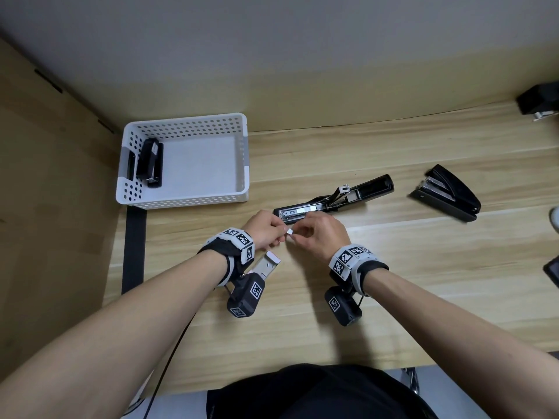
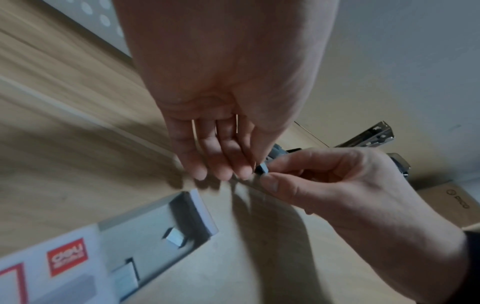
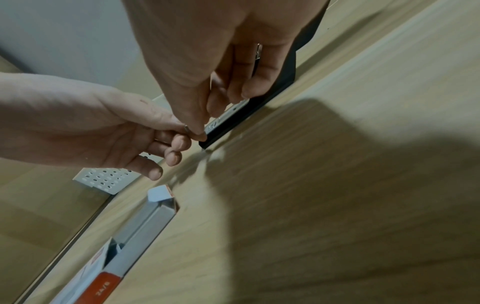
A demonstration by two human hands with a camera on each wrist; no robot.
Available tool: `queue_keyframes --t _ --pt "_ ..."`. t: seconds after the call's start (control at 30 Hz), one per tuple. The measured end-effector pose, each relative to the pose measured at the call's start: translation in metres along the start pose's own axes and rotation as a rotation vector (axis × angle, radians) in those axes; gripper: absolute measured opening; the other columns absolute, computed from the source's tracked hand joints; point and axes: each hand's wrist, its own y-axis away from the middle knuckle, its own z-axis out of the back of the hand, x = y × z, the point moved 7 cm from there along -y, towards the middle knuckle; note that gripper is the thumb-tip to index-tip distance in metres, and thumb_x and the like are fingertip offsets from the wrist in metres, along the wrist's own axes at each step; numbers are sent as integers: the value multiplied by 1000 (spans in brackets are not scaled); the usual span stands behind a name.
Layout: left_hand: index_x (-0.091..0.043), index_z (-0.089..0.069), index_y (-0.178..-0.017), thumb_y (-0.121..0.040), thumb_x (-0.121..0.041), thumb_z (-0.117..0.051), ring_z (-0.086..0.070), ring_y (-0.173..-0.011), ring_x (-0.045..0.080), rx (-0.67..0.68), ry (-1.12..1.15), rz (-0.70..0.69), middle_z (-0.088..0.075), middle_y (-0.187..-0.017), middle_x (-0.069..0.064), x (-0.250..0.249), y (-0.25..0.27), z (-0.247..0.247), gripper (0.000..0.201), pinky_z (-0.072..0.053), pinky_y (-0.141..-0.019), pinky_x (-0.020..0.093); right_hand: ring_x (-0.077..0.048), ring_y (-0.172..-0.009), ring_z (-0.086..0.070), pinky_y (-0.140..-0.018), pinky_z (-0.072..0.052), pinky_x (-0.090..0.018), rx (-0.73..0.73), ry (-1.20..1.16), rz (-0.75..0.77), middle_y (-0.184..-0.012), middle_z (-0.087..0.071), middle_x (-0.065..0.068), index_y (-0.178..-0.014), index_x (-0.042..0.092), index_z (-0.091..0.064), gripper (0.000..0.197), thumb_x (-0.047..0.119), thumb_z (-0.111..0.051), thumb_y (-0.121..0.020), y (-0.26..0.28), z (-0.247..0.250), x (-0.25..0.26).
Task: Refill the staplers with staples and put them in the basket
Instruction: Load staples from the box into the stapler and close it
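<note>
A long black stapler (image 1: pixel 335 196) lies swung open in the middle of the desk, its metal staple rail (image 1: pixel 298 210) bare and pointing at my hands. Just in front of that rail, my left hand (image 1: pixel 279 237) and right hand (image 1: pixel 298 235) meet and both pinch a short silvery staple strip (image 1: pixel 289 231). The left wrist view shows the strip (image 2: pixel 261 167) between my right thumb and forefinger. An open staple box (image 1: pixel 267 263) lies under my left wrist. The white perforated basket (image 1: pixel 184 204) at the back left holds two black staplers (image 1: pixel 149 163).
Another black stapler (image 1: pixel 444 196) lies to the right of the open one. Dark objects sit at the far right back (image 1: pixel 538 101) and at the right edge (image 1: pixel 552 273). A black strip (image 1: pixel 134 249) runs along the desk's left edge.
</note>
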Motion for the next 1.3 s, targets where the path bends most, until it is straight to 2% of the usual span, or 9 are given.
queue_keyframes --t 0.1,0.2,0.3,0.53,0.7,0.83,1.03,1.3 --pt "-18 -75 -78 -88 -19 -66 -61 -67 14 -89 -73 -59 -68 -66 -8 -1 0 8 14 -52 -70 31 -10 -85 -55 -66 -44 -28 -11 19 -31 -81 -61 13 -84 29 -72 19 47 -70 -79 2 -4 -2" --pt "-27 -73 -71 -84 -22 -67 -65 -76 9 -180 -242 -65 -68 -70 -16 3 3 16 15 -53 -75 27 -11 -90 -56 -68 -47 -29 6 99 -61 -87 -65 11 -86 30 -72 18 46 -66 -80 5 -10 -3" --pt "-26 -72 -70 -81 -22 -63 -66 -80 14 -191 -323 -40 -71 -76 -12 12 5 16 14 -55 -77 32 -13 -95 -57 -71 -49 -30 30 117 -110 -91 -67 11 -87 30 -70 16 43 -64 -80 8 -18 -9" --pt "-32 -68 -78 -77 -24 -69 -65 -76 9 -181 -368 -83 -67 -74 -15 15 8 13 8 -55 -76 32 -8 -86 -56 -70 -51 -31 58 41 -108 -82 -63 14 -85 30 -68 26 53 -73 -73 8 -19 -15" --pt "-35 -66 -95 -78 -41 -70 -57 -85 9 -187 -602 -202 -59 -88 -17 -6 10 -2 18 -45 -68 26 -7 -82 -58 -73 -53 -34 66 -17 -126 -82 -62 14 -88 28 -69 23 43 -77 -73 12 -11 -31" --pt "-33 -65 -89 -81 -40 -66 -56 -88 12 -211 -722 -262 -53 -85 -15 -16 10 -12 11 -38 -64 26 -6 -80 -57 -72 -53 -34 69 -29 -126 -81 -63 13 -88 29 -69 19 41 -76 -74 16 -9 -38" --pt "-29 -66 -90 -81 -34 -62 -58 -88 14 -217 -779 -310 -54 -85 -15 -22 15 -7 11 -41 -65 27 -6 -79 -56 -71 -52 -32 62 -36 -118 -80 -63 13 -88 30 -69 17 41 -74 -75 15 -7 -36" --pt "-25 -63 -87 -84 -34 -62 -55 -84 13 -315 -800 -400 -57 -87 -11 -67 9 21 10 -42 -65 28 -7 -80 -58 -73 -53 -34 101 -32 -115 -83 -65 12 -91 29 -70 18 41 -72 -77 15 -4 -35"
